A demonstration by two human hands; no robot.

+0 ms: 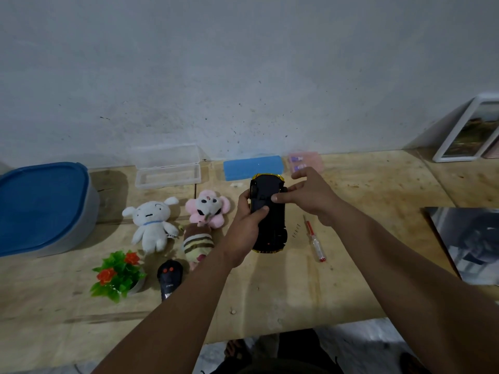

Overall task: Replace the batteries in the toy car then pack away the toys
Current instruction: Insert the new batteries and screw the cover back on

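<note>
The toy car is turned upside down, its black underside up and a yellow body edge showing at both ends. My left hand grips its left side, thumb across the underside. My right hand pinches the car's far part, thumb pressed on the black base, other fingers spread. A red-handled screwdriver lies on the table right of the car, with small screws beside it. A pink case holding batteries sits by the wall.
A blue-lidded tub stands at the far left. Plush toys, a pink plush, a striped plush, a fake plant and a black remote lie left of the car. An open clear box and blue box sit by the wall.
</note>
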